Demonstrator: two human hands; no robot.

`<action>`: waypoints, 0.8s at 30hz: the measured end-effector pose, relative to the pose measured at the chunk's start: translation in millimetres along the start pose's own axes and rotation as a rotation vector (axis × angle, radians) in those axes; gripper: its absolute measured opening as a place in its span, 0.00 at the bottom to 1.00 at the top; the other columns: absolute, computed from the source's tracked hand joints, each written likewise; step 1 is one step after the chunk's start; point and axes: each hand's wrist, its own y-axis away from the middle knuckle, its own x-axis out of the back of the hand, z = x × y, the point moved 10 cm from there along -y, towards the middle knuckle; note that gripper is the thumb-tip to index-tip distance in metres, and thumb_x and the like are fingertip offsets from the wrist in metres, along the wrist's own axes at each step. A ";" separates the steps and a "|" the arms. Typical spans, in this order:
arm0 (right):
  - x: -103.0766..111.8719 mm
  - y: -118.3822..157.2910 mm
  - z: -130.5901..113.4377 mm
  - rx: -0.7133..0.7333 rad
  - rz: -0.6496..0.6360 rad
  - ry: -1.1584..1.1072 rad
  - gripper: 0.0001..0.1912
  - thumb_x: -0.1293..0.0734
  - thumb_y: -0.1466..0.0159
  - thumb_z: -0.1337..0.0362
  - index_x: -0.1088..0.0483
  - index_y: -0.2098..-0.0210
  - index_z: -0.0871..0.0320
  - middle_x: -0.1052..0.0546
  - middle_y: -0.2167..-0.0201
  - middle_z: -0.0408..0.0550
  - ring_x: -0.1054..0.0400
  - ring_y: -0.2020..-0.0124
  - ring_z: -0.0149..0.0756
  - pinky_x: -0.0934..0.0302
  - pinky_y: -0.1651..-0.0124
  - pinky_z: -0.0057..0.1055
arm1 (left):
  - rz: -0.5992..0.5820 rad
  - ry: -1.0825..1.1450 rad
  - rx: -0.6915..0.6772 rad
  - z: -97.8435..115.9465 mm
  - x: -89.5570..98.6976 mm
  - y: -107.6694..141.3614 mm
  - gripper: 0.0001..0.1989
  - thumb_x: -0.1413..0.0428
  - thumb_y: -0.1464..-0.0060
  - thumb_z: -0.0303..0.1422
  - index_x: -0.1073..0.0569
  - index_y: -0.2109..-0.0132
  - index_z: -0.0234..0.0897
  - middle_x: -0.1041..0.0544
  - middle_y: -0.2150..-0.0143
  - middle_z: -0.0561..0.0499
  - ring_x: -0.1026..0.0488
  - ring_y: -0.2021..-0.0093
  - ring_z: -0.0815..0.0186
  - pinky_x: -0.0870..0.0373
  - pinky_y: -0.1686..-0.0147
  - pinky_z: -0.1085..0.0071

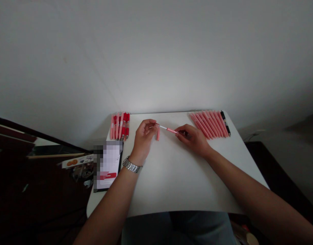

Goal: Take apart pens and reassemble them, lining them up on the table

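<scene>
Between my hands a pink pen barrel with a thin white refill sticking out of it slants down to the right. My right hand has its fingers closed round the barrel's right end. My left hand is closed, its thumb and fingertips pinching at the refill's left end; a small part there is too small to make out. A short pink pen piece lies on the white table just beside my left fingertips.
Pink and red pens lie grouped at the table's back left. At the back right is a row of several pink pens with a black pen at its end. A tablet lies by the left edge. A wall rises behind.
</scene>
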 end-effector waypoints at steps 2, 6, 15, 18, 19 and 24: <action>-0.2 0.2 0.9 -0.003 -0.003 0.004 0.08 0.33 0.31 0.60 0.26 0.56 0.56 0.24 0.66 0.47 0.30 0.67 0.34 0.35 0.65 0.31 | -0.007 -0.003 -0.002 0.3 -0.7 0.2 0.12 0.34 0.45 0.35 0.25 0.54 0.39 0.24 0.62 0.52 0.27 0.63 0.71 0.29 0.64 0.75; -0.3 0.7 1.3 0.005 0.000 0.014 0.08 0.33 0.31 0.60 0.27 0.56 0.56 0.24 0.66 0.47 0.30 0.68 0.35 0.36 0.65 0.31 | -0.014 0.010 -0.010 -0.5 0.6 -0.6 0.12 0.35 0.44 0.34 0.25 0.54 0.40 0.24 0.61 0.52 0.27 0.61 0.71 0.29 0.60 0.75; -0.6 0.9 3.0 0.005 0.005 0.004 0.09 0.34 0.31 0.58 0.26 0.55 0.55 0.24 0.66 0.48 0.30 0.67 0.35 0.35 0.65 0.32 | -0.009 0.014 -0.004 -2.5 2.2 -1.6 0.14 0.33 0.46 0.35 0.24 0.54 0.40 0.23 0.60 0.52 0.26 0.59 0.70 0.28 0.57 0.73; -0.2 0.7 3.1 -0.005 0.001 0.022 0.09 0.34 0.30 0.58 0.26 0.56 0.55 0.24 0.66 0.48 0.30 0.68 0.36 0.35 0.65 0.32 | -0.013 0.006 -0.008 -2.0 1.3 -1.2 0.14 0.33 0.46 0.36 0.25 0.54 0.40 0.23 0.60 0.51 0.25 0.59 0.70 0.28 0.56 0.72; 0.1 0.6 3.1 -0.009 0.002 0.022 0.09 0.34 0.30 0.57 0.26 0.56 0.55 0.24 0.67 0.48 0.30 0.68 0.36 0.35 0.66 0.32 | -0.015 0.001 -0.008 -1.8 1.0 -1.2 0.14 0.33 0.46 0.36 0.25 0.54 0.40 0.23 0.60 0.51 0.25 0.59 0.70 0.28 0.55 0.73; 1.4 0.2 2.1 -0.011 0.005 0.009 0.10 0.34 0.30 0.56 0.26 0.56 0.56 0.24 0.67 0.48 0.30 0.68 0.35 0.35 0.65 0.32 | -0.007 -0.020 -0.006 0.0 1.9 -1.1 0.15 0.33 0.47 0.37 0.24 0.54 0.40 0.23 0.60 0.51 0.25 0.59 0.69 0.28 0.55 0.72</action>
